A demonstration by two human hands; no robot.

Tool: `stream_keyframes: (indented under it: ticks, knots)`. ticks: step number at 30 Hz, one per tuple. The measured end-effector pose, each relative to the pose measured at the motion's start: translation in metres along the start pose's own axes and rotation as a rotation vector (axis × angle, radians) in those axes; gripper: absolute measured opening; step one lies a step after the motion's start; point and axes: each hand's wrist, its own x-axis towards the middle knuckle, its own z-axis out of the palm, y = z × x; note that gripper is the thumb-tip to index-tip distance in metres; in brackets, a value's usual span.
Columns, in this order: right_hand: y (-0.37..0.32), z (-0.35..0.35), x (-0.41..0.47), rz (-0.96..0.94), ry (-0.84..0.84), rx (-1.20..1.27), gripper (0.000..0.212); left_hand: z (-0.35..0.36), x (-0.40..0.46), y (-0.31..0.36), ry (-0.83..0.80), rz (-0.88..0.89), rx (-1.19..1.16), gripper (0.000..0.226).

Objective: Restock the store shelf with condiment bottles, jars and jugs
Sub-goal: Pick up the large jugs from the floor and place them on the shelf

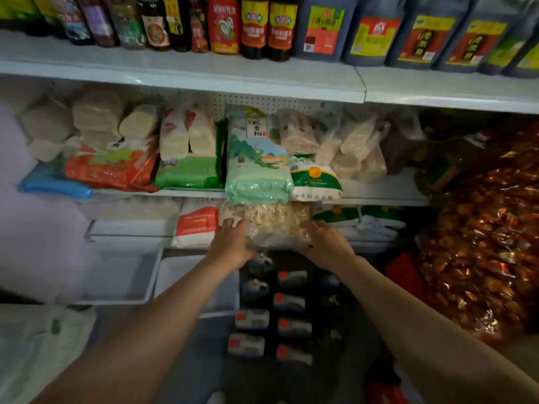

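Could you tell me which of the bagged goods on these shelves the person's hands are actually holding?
The clear bag of pale dried pieces, gripped by the left hand and right hand; the other bags lie untouched.

Dark condiment bottles [253,26] upright, jugs [370,27] beside, top shelf [180,68]

mint-green rice bag [258,182], red/gold wrappers [481,228]

2 hands: left hand [230,243], right hand [325,243]. 1 clear bag of pale pieces [274,223] between them. Top shelf [204,71]: 5 dark jugs [370,30] in full view, more cut off at the right; about 10 bottles [253,24]. Below: about 9 red-capped bottles [288,301], count uncertain in the dark.
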Motion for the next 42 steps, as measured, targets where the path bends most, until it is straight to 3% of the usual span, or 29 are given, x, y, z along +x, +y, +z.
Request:
stream_keyframes:
  ticks: [11,17,23,26,35,40,42]
  knots:
    - [0.028,0.146,0.001,0.136,-0.215,0.199,0.053,0.112,0.013,-0.085,-0.228,-0.103,-0.067,0.075]
    - [0.043,0.274,0.003,0.277,-0.272,0.432,0.047,0.215,0.020,-0.156,-0.260,-0.220,-0.181,0.057]
    - [0.058,0.419,0.015,0.480,-0.333,0.686,0.048,0.336,0.030,-0.231,-0.280,-0.330,-0.263,0.050]
    - [0.066,0.491,0.026,0.495,-0.351,0.738,0.045,0.399,0.040,-0.270,-0.298,-0.370,-0.301,0.053]
    - [0.088,0.694,0.056,0.467,-0.233,0.855,0.050,0.554,0.091,-0.359,-0.346,-0.374,-0.513,0.076]
    - [0.098,0.740,0.058,0.401,-0.081,0.950,0.028,0.599,0.108,-0.391,-0.366,-0.317,-0.643,0.087]
    - [0.103,0.747,0.060,0.366,-0.052,0.964,0.032,0.608,0.114,-0.398,-0.373,-0.293,-0.660,0.089]
